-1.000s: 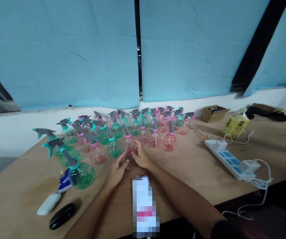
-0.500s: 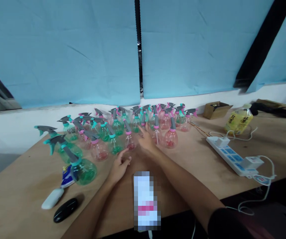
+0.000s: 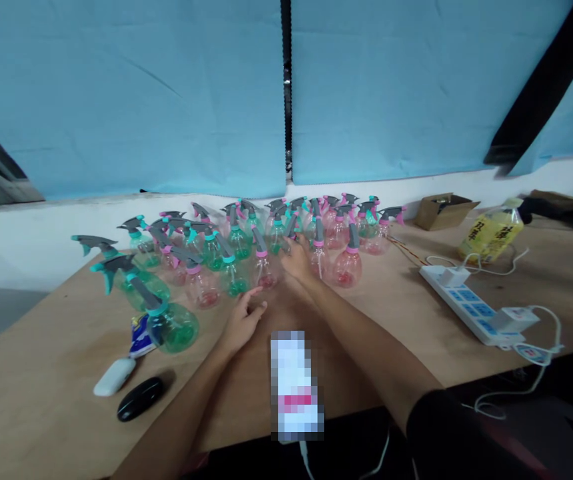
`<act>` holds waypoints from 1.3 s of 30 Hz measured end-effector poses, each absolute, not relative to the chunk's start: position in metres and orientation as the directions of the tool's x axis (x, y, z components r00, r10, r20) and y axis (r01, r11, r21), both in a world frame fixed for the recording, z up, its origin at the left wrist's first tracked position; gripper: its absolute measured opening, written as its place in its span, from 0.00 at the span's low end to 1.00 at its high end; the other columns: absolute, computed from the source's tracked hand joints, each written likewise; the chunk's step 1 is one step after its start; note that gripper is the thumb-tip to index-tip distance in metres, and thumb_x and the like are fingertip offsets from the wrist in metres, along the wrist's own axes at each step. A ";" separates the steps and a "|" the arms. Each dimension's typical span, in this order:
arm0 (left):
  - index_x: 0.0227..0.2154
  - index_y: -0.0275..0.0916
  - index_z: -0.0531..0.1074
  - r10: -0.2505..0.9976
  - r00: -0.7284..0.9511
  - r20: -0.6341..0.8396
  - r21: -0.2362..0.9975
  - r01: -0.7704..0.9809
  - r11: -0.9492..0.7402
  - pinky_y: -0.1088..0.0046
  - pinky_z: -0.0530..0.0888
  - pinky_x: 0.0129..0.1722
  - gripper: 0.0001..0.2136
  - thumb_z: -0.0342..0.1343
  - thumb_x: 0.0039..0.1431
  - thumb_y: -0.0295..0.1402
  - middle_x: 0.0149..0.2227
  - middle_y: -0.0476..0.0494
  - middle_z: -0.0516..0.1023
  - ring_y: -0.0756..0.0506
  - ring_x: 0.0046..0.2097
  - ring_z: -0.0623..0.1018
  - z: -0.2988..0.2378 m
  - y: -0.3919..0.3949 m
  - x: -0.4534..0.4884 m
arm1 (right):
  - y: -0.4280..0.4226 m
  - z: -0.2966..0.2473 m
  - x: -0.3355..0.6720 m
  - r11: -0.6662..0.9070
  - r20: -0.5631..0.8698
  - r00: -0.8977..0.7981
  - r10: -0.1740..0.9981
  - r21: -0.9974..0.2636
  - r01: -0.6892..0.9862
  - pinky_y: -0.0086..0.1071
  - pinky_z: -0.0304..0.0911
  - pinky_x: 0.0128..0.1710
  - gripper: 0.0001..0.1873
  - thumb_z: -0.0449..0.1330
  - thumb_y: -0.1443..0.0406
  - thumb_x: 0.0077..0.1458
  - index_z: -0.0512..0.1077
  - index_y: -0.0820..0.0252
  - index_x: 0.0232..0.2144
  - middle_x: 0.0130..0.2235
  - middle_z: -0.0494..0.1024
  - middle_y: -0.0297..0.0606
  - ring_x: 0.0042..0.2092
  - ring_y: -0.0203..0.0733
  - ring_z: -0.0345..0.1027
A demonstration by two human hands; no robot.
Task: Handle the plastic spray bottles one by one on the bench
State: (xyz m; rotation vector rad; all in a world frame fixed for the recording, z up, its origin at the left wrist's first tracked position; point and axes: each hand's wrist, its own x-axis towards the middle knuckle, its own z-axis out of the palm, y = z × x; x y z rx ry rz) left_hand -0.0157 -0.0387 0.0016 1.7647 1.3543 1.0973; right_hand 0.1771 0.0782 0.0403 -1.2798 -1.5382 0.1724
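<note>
Right hand (image 3: 295, 258) mostly hides a spray bottle (image 3: 292, 223), its grip impossible to tell; left hand (image 3: 245, 316) is loosely open.

Green spray btls (image 3: 172, 328) up front: teal rings, gray tops. Pink spray btls (image 3: 347, 268) up front: pink rings, gray tops. Table (image 3: 56, 373): lt brown. Cloth (image 3: 126, 113): lt blue, plain. Wall (image 3: 21, 250): white. Power strip (image 3: 468, 308): white w/ blue patches. Big btl (image 3: 491, 233): yellow label w/ blk writing. Box (image 3: 444, 217): brown. Packet (image 3: 141, 341): blue w/ some yellow. Shiny oval thing (image 3: 140, 399): blk; small case (image 3: 114, 377) by it: white. Sleeve (image 3: 436, 427): blk. Phone screen (image 3: 294, 373) blurred: mostly white w/ pink bar.
</note>
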 end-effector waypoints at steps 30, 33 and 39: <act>0.56 0.40 0.70 0.964 0.195 0.179 0.881 0.403 -0.246 0.69 0.70 0.38 0.26 0.55 0.58 0.47 0.34 0.47 0.80 0.48 0.29 0.73 0.001 -0.029 -0.015 | 0.010 0.067 0.191 0.384 0.435 -0.528 0.729 -0.899 -0.210 0.31 0.66 0.39 0.15 0.55 0.70 0.46 0.76 0.59 0.37 0.30 0.77 0.33 0.33 0.37 0.70; 0.52 0.41 0.74 0.956 0.241 0.166 0.878 0.405 -0.255 0.69 0.71 0.39 0.22 0.54 0.59 0.47 0.37 0.46 0.80 0.47 0.31 0.74 0.005 -0.032 -0.014 | 0.009 0.065 0.190 0.325 0.379 -0.535 0.755 -0.925 -0.197 0.29 0.64 0.33 0.15 0.54 0.70 0.44 0.76 0.59 0.34 0.28 0.76 0.33 0.30 0.36 0.69; 0.46 0.40 0.76 0.946 0.299 0.128 0.872 0.421 -0.250 0.69 0.71 0.40 0.18 0.53 0.60 0.46 0.38 0.45 0.80 0.46 0.34 0.75 0.009 -0.035 -0.014 | 0.006 0.063 0.188 0.304 0.376 -0.494 0.784 -0.926 -0.222 0.28 0.63 0.32 0.13 0.54 0.70 0.42 0.75 0.60 0.30 0.27 0.75 0.32 0.30 0.36 0.68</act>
